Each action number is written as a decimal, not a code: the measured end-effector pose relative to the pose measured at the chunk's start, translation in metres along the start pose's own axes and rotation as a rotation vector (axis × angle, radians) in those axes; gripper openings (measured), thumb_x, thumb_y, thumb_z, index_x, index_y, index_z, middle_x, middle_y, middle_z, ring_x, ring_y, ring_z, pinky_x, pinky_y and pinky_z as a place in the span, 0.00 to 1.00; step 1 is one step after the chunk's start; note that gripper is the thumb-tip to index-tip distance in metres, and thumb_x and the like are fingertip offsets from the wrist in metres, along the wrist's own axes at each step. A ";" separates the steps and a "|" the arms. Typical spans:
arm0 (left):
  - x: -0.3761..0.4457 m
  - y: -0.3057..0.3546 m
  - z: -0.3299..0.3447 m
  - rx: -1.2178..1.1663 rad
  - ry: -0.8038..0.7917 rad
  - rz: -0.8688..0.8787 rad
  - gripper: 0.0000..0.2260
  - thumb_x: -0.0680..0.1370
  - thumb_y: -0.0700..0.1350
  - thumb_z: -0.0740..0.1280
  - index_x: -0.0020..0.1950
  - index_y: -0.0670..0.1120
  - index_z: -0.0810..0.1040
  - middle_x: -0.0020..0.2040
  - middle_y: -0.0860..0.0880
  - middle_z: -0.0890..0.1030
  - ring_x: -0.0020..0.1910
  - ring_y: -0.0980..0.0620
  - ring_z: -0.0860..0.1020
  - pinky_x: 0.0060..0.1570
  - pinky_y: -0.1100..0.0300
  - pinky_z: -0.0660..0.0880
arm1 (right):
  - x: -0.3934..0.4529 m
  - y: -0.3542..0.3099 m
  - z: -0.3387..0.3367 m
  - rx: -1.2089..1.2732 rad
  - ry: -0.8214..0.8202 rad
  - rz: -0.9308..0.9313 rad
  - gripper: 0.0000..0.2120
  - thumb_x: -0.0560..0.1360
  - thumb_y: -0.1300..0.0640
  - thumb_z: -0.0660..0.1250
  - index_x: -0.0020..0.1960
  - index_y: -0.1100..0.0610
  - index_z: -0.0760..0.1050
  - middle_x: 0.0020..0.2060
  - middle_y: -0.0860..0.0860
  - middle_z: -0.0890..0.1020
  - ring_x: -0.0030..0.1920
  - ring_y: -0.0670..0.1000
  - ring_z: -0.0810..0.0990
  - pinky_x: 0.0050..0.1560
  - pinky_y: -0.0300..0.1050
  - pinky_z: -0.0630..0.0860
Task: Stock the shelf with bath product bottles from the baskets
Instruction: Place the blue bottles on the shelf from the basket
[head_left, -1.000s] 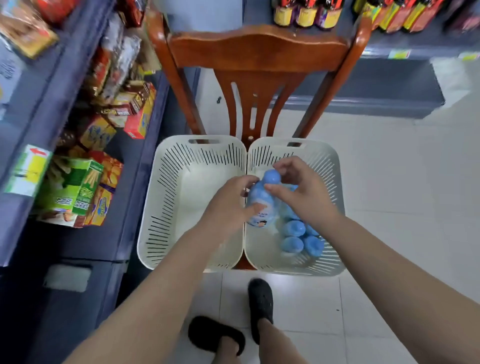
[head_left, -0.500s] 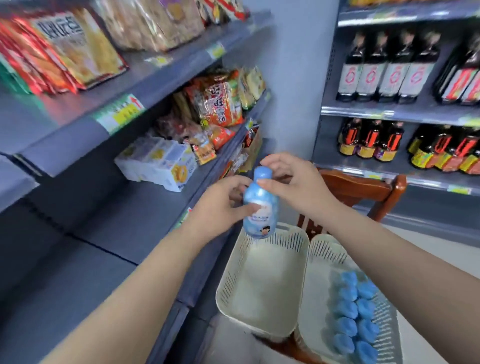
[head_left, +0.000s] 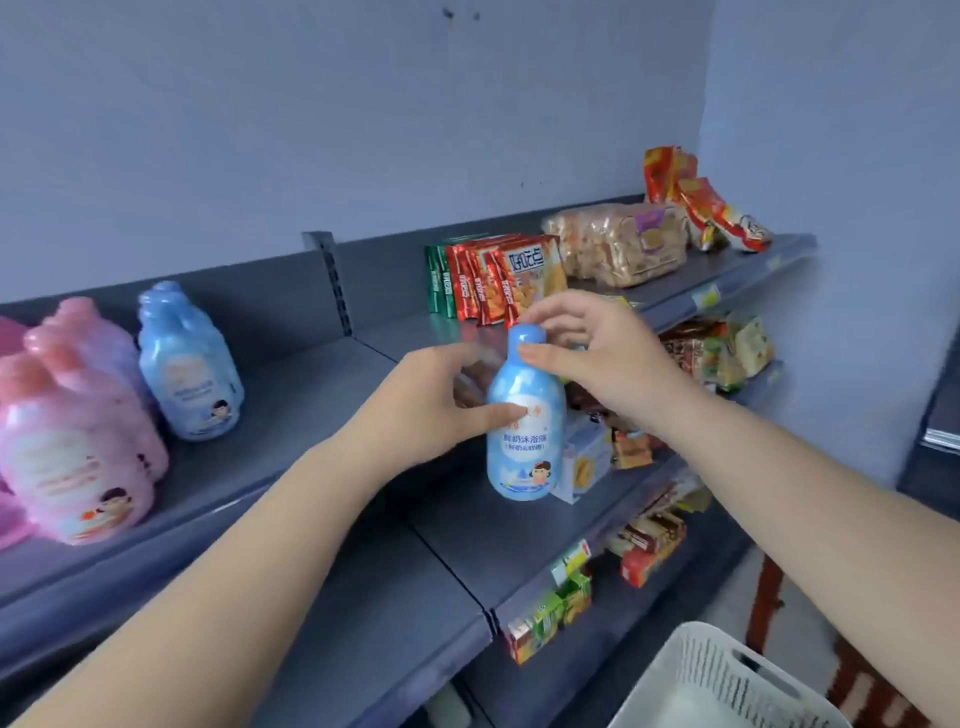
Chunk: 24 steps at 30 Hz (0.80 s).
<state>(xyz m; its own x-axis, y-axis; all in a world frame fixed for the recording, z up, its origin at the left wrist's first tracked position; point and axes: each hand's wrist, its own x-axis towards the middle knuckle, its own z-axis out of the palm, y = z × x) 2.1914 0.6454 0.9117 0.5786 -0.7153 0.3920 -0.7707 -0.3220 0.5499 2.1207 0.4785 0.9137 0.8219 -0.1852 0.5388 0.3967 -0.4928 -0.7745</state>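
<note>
A light blue bath bottle (head_left: 525, 436) with a white label hangs upright in the air in front of the grey top shelf (head_left: 291, 415). My left hand (head_left: 431, 400) grips its body from the left, thumb across the label. My right hand (head_left: 597, 353) pinches its cap and neck from the right. On the shelf to the left stands a blue bottle (head_left: 189, 364), with more blue ones hidden behind it, and beside that a group of pink bottles (head_left: 78, 421). A corner of a white basket (head_left: 717, 680) shows at the bottom right.
Red and green snack packets (head_left: 493, 275), a bag of biscuits (head_left: 618, 241) and red wrappers (head_left: 696, 200) fill the shelf's right part. Lower shelves (head_left: 519, 530) hold snack boxes. A wooden chair leg (head_left: 769, 597) stands under the basket. A blue wall rises behind.
My view has swung up from the baskets to the top shelf. Both hands have carried the blue bottle up and left, level with that shelf, keeping the same hold.
</note>
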 end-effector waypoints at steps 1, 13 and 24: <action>-0.005 -0.002 -0.014 0.024 0.028 -0.008 0.12 0.70 0.48 0.75 0.51 0.51 0.79 0.42 0.53 0.81 0.38 0.55 0.78 0.38 0.69 0.72 | 0.008 -0.008 0.010 0.012 -0.022 -0.017 0.09 0.71 0.64 0.71 0.46 0.53 0.76 0.40 0.45 0.81 0.39 0.39 0.78 0.44 0.29 0.74; -0.063 -0.035 -0.132 0.275 0.242 -0.118 0.14 0.70 0.49 0.74 0.53 0.46 0.79 0.42 0.52 0.81 0.39 0.56 0.78 0.41 0.68 0.74 | 0.076 -0.071 0.119 0.130 -0.246 -0.162 0.07 0.71 0.63 0.71 0.45 0.53 0.76 0.38 0.46 0.81 0.40 0.43 0.79 0.48 0.40 0.75; -0.058 -0.054 -0.196 0.499 0.232 -0.367 0.11 0.71 0.44 0.73 0.52 0.45 0.82 0.40 0.53 0.80 0.40 0.59 0.79 0.45 0.67 0.75 | 0.129 -0.081 0.188 0.068 -0.390 -0.207 0.06 0.72 0.59 0.71 0.48 0.55 0.76 0.39 0.47 0.80 0.44 0.48 0.79 0.50 0.44 0.76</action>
<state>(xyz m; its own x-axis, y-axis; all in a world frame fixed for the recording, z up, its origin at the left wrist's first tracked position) 2.2520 0.8258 1.0042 0.8268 -0.3698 0.4238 -0.5113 -0.8082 0.2922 2.2718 0.6540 0.9837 0.8101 0.2524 0.5292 0.5841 -0.4263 -0.6908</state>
